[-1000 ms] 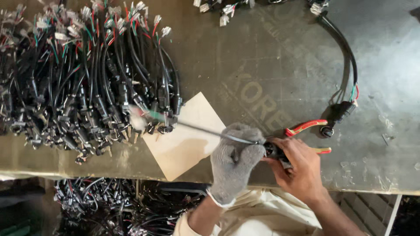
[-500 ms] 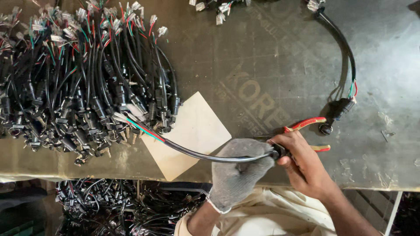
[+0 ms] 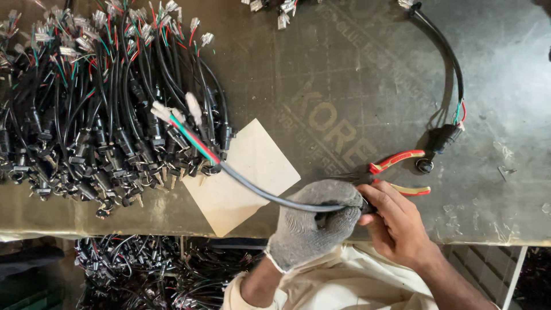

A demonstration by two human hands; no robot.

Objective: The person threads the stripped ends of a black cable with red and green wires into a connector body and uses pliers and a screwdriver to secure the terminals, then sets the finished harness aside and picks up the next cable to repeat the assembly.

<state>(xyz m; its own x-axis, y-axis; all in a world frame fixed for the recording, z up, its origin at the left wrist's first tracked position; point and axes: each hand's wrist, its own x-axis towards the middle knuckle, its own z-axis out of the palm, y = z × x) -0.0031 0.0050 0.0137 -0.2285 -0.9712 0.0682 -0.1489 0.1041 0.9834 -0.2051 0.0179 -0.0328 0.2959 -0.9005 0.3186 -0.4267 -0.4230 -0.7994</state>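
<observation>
Faded pale stencilled lettering [image 3: 336, 135] runs diagonally across the dark green work mat [image 3: 356, 74], mid-table; possibly a smaller line beneath it. No packages or screens.

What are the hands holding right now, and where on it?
Both hold one black cable: the gloved left hand wraps its near end, and the bare right hand pinches the tip beside it.

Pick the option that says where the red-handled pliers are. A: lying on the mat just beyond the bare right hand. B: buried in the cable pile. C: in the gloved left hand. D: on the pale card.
A: the red-handled pliers lie on the mat just past the right hand, while both it and the gloved left hand hold the grey cable.
</observation>
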